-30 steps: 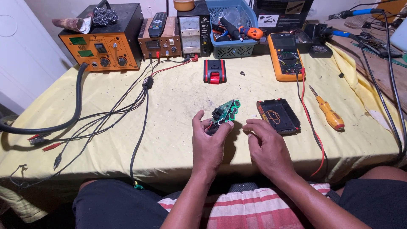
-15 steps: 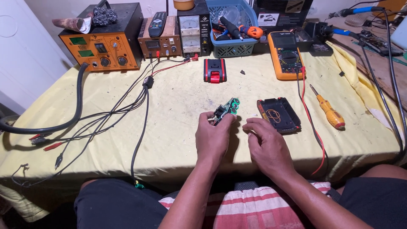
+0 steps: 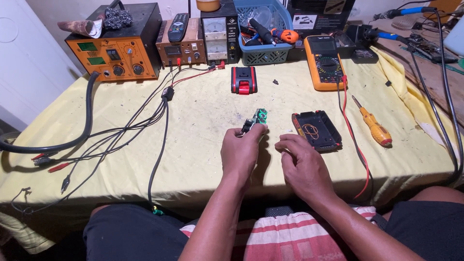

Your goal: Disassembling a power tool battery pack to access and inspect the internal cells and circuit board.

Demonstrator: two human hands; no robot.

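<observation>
The left hand [image 3: 244, 152] gripped a small green-celled battery pack with its circuit board [image 3: 255, 121], raised just above the yellow cloth-covered table [image 3: 203, 145]. The right hand [image 3: 302, 166] rested beside it, fingers curled loosely, holding nothing I could see. A firm pinch at the pack's edges, clear of the contacts, seemed the sound way. Just right lay an open black plastic casing half [image 3: 316, 129] holding a coiled wire. Far back, a blue plastic basket [image 3: 263, 50] held assorted hand tools.
</observation>
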